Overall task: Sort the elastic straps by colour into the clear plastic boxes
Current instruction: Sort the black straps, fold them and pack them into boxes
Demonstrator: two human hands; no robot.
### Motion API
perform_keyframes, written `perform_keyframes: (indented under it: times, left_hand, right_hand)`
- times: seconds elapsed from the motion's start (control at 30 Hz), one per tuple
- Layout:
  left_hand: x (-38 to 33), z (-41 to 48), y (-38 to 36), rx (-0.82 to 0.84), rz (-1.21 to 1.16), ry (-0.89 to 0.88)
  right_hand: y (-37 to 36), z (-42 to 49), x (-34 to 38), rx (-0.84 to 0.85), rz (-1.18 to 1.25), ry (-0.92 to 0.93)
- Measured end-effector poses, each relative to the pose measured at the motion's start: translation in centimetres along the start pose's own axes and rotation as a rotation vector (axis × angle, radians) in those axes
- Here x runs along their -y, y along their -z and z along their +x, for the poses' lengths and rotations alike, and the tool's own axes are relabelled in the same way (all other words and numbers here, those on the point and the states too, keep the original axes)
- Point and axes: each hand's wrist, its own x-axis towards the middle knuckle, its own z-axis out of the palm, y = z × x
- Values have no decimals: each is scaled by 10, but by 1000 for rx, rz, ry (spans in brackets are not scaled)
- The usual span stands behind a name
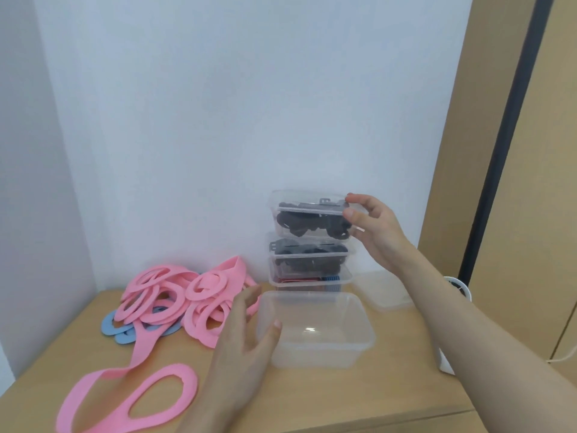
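My right hand [371, 226] pinches the right end of the top box [309, 214] on the stack, its dark contents a blur behind clear plastic. My left hand [246, 335], fingers spread, touches the empty box [315, 332]. To the left, flat pink straps [175, 298] half bury the blue straps [112, 326].

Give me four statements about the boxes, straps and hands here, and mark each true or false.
1. The right hand grips the top box of the stack. True.
2. The front box holds pink straps. False: it is empty; they lie on the table.
3. Blue straps lie under the pink straps. True.
4. The left hand holds a strap. False: it holds nothing, by the front box.
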Motion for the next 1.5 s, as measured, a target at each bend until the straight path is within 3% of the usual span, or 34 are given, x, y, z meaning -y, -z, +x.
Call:
perform_keyframes:
  times: [0.37, 0.7, 1.0, 1.2, 1.5]
  left_hand:
    - [0, 5, -1, -11, -6, -6]
    - [-6, 1, 1, 22, -71, -5]
    - [-6, 1, 1, 23, -79, -5]
    - [-8, 0, 2, 18, -61, 8]
    - [-11, 0, -3, -19, -6, 66]
  right_hand:
    - [8, 31, -36, 64, -26, -82]
    - [13, 21, -27, 105, -117, -121]
    - [9, -84, -46, -243, -55, 14]
    - [-16, -151, -70, -142, -199, -2]
    - [-12, -154, -77, -115, -256, -17]
